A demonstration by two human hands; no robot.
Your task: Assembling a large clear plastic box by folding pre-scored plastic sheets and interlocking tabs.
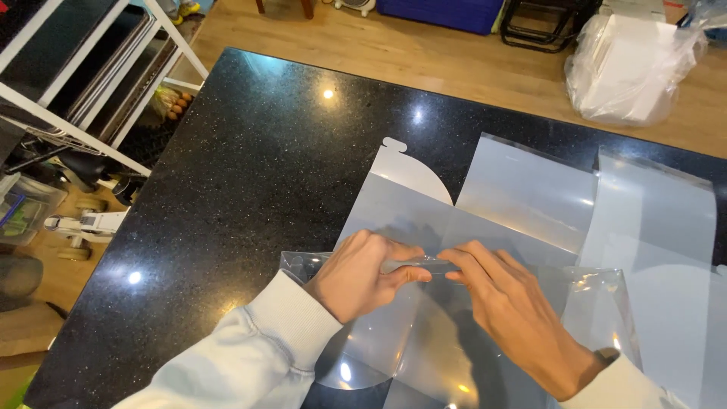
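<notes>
A clear plastic sheet [424,220], cut with flat panels and a rounded tab, lies spread on a black speckled countertop [250,174]. My left hand [363,276] and my right hand [515,318] meet over its middle, both pinching a raised fold of the sheet [420,265] between fingertips and thumbs. A second layer of clear film [598,303] lies under my right wrist. Both arms wear pale sleeves.
More clear panels [659,227] extend to the right on the counter. A white metal rack [83,76] with dark trays stands at the left. On the wooden floor beyond sit a bagged white box [632,68] and a blue bin [439,14].
</notes>
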